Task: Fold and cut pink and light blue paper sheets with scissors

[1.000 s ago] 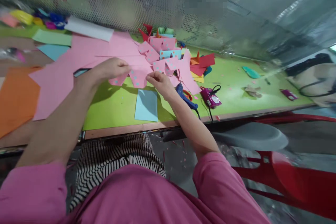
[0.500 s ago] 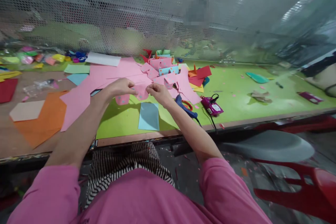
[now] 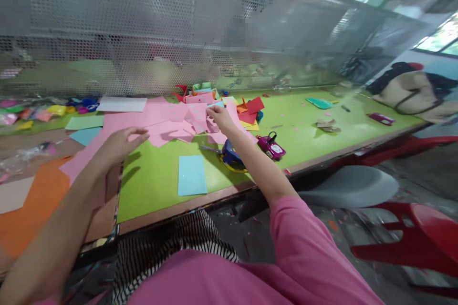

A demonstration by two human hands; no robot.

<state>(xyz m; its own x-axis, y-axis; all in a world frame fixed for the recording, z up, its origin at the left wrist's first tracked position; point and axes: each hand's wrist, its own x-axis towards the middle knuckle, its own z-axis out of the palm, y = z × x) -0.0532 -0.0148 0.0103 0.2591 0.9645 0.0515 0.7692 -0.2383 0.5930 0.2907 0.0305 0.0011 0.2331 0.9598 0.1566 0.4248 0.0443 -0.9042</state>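
Note:
My right hand (image 3: 219, 118) pinches the edge of a pink dotted paper strip (image 3: 196, 115), held over the pile of pink paper sheets (image 3: 125, 124). My left hand (image 3: 123, 142) is empty, thumb and fingers apart, above the table's left part and away from the strip. A light blue paper (image 3: 192, 175) lies flat in front, between both arms. Partly hidden under my right forearm is a blue glue gun (image 3: 231, 155), with scissors (image 3: 211, 148) beside it.
A purple device (image 3: 271, 147) with a black cord sits right of my forearm. Red folded paper (image 3: 255, 107) lies behind it. Orange paper (image 3: 46, 205) is at left, a perforated metal panel (image 3: 143, 47) at the back. A red chair (image 3: 422, 233) stands lower right.
My left hand has let go of the dotted paper and moved left, opening. My right hand keeps the strip and brings it over the pink pile. The view has shifted.

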